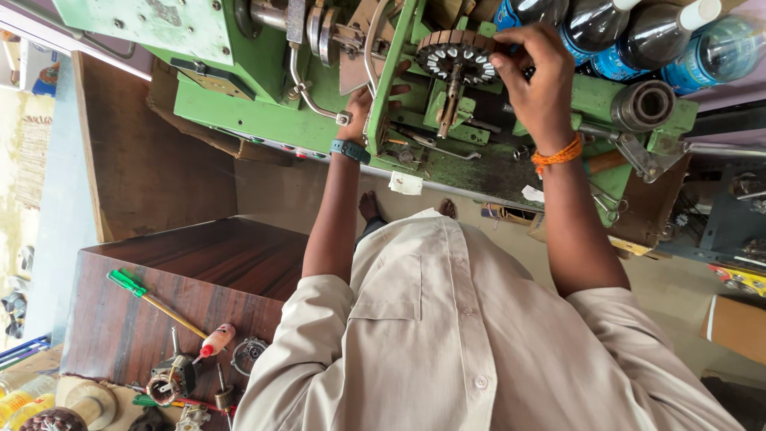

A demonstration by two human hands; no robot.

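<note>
A green metal machine stands in front of me, with a round slotted disc mounted on a spindle. My right hand, an orange thread around its wrist, grips the right rim of that disc with its fingertips. My left hand, with a teal band on its wrist, is wrapped around an upright green bar of the machine just left of the disc. A curved metal lever hangs beside the left hand. My beige shirt fills the bottom of the view, with my bare feet below the machine.
Several dark bottles with blue labels lie at the top right beside a steel cylinder. A brown wooden cabinet at the left carries a green-handled screwdriver, a small red-tipped bottle and metal parts. A cardboard box sits at the right.
</note>
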